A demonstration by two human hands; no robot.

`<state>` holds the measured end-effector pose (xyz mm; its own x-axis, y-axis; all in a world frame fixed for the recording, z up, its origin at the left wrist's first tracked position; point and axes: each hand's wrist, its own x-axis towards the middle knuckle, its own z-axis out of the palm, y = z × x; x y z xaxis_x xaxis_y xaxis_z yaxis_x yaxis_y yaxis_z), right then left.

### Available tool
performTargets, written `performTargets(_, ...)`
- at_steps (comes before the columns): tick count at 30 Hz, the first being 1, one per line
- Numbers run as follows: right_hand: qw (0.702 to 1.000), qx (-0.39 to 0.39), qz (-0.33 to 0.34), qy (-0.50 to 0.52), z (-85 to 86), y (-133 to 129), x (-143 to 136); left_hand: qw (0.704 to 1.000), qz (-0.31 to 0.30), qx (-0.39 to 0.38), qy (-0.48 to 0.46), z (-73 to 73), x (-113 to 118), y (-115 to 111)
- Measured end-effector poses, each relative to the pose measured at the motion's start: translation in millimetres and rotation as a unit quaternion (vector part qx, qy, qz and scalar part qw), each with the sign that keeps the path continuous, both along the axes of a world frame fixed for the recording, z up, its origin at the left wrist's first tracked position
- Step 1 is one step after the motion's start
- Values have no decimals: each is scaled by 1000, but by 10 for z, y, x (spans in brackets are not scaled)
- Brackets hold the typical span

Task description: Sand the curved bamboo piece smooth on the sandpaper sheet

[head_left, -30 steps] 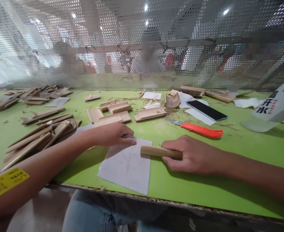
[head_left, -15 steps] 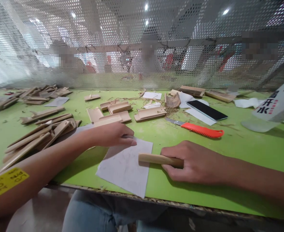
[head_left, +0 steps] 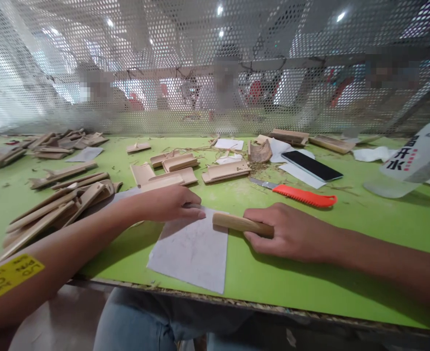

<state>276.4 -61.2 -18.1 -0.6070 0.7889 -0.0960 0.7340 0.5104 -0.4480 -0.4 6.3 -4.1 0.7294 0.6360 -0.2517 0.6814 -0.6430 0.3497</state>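
Note:
My right hand (head_left: 291, 232) is closed around a short, rounded piece of bamboo (head_left: 233, 223). Its free end points left, over the upper right edge of a white sheet (head_left: 191, 258) on the table. Curled fingers of my left hand (head_left: 174, 204) grip the sheet's upper edge; the fingertips are partly hidden. Just beyond my right hand lies a utility knife (head_left: 304, 195) with an orange handle and its blade out. Several split bamboo pieces (head_left: 225, 171) lie past my left hand.
A heap of bamboo strips (head_left: 54, 209) lies by my left forearm. At the right are a phone (head_left: 312, 165) on paper and a tilted plastic bottle (head_left: 408, 165). A perforated screen (head_left: 145, 97) stands behind the green table (head_left: 281, 297), with people beyond it.
My right hand has moved slightly away from me with the bamboo piece, whose free end is now nearer my left hand. The sheet has turned slightly. My left hand has barely moved.

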Motion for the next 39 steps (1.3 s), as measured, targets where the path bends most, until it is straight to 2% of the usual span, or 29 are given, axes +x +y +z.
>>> performTargets(8, 1000, 3, 7, 1, 9, -11, 8, 1000, -1, 1, -3, -12, -4, 7)
performTargets(15, 999, 21, -26, -19, 5, -20, -5, 1000, -4, 0, -12, -3, -18, 2)
performTargets(21, 1000, 5, 30, -9, 3, -66, -59, 1000, -9, -3, -12, -3, -31, 0)
performTargets(27, 999, 20, -28, -10, 9, -24, -21, 1000, 0, -9, -11, 3, -24, -4)
performTargets(32, 1000, 8, 30, 2, 3, -69, -20, 1000, -10, -7, -21, 3, -33, -7)
performTargets(37, 999, 21, -20, -13, 13, 6, 1, 1000, -8, -9, -27, -5, -39, -7)
performTargets(39, 999, 29, -21, -20, 12, 2, -4, 1000, -6, -15, -20, -2, -40, -3)
